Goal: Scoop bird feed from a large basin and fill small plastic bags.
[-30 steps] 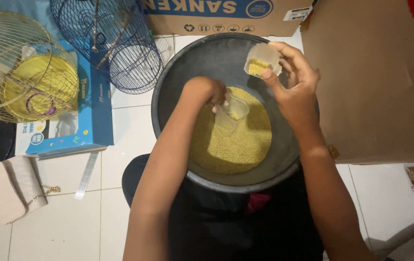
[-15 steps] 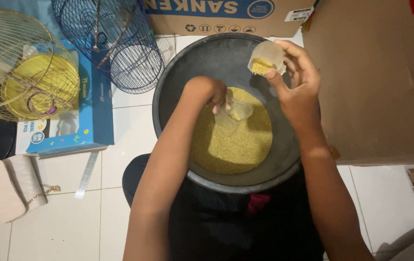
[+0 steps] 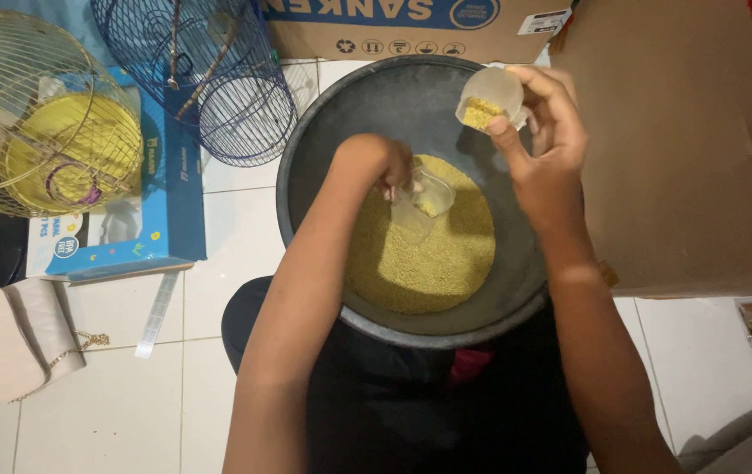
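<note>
One dark round basin [image 3: 305, 175] holds one heap of yellow grain [image 3: 433, 254]. Two wire cages [image 3: 191, 79] sit beside it, well apart. Right hand [image 3: 544, 154] pinches one small clear cup [image 3: 488, 96], part-filled, fingers curled around its rim. Left hand [image 3: 376, 162] grips a second clear cup [image 3: 424, 200] down on the grain, fingers closed.

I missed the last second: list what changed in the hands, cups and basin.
Hardly anything. The right hand tipped its small cup slightly; the left hand kept its clear cup over the grain. Basin and cages did not move.
</note>
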